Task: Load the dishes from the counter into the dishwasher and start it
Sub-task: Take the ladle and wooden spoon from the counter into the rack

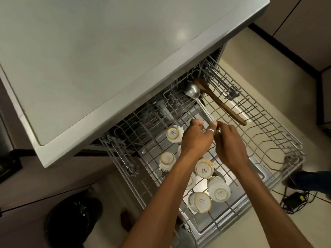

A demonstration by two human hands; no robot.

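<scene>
Ladle (192, 91) lay over the rack (268, 136) at the middle of the frame, just beside the spatula (218, 102). Left hand (195, 140) and right hand (231, 144) both pinched its handle end. It was best lowered flat, away from the cups (172, 134).

You worked over a rack (268, 133) of thin wire with a dull grey, smooth coating. The ladle (192, 91) was bright polished metal, its bowl mirror-like. Beside it the spatula (220, 102) was dark brown wood with a low sheen. Your cups (219, 191) were glossy white glazed ceramic with gold-toned rims and printed bases. Under the rack, the door lining (202, 228) looked like brushed, reflective steel. The countertop (107, 51) was smooth pale grey with a satin finish and a soft glare spot. The bin bag (77, 217) was crinkled, shiny black plastic, and the floor (268, 59) matt cream.
</scene>
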